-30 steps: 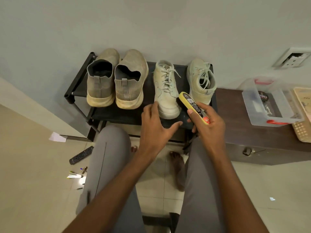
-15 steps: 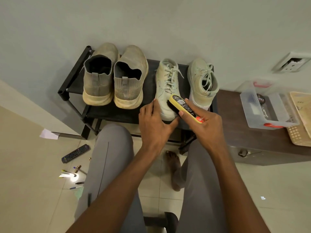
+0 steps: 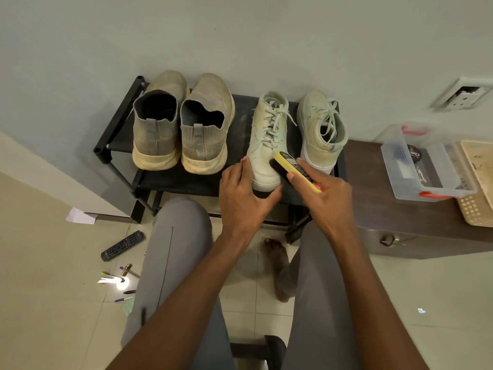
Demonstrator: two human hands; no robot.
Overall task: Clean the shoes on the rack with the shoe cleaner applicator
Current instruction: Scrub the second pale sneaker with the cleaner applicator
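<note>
The black shoe rack (image 3: 241, 180) stands against the wall and bears four shoes: a tan knit pair at 10 and 11 o'clock from the hands, and a pale laced pair at 12 and 1 o'clock. The left lace-up sneaker (image 3: 268, 140) lies with its long axis running front to back, toe toward the wall at 12 o'clock and heel at the rack's front edge; its mate, the right lace-up sneaker (image 3: 321, 132), sits just beside it, turned a little toward 11 o'clock. The left hand (image 3: 244, 193) cups the near sneaker's heel, fingers along its left side and thumb under the back. The right hand (image 3: 326, 198) grips the yellow shoe cleaner applicator (image 3: 296, 170), whose long axis slants from 4 o'clock up to 10 o'clock, its dark brush head touching the sneaker's right heel side. The likeliest trouble, as I judge it: the heel sits at the very edge, so a hard stroke toward the person could drag the shoe off the rack if the left hand's hold slackens; a sideways stroke could also knock the neighbouring sneaker.
</note>
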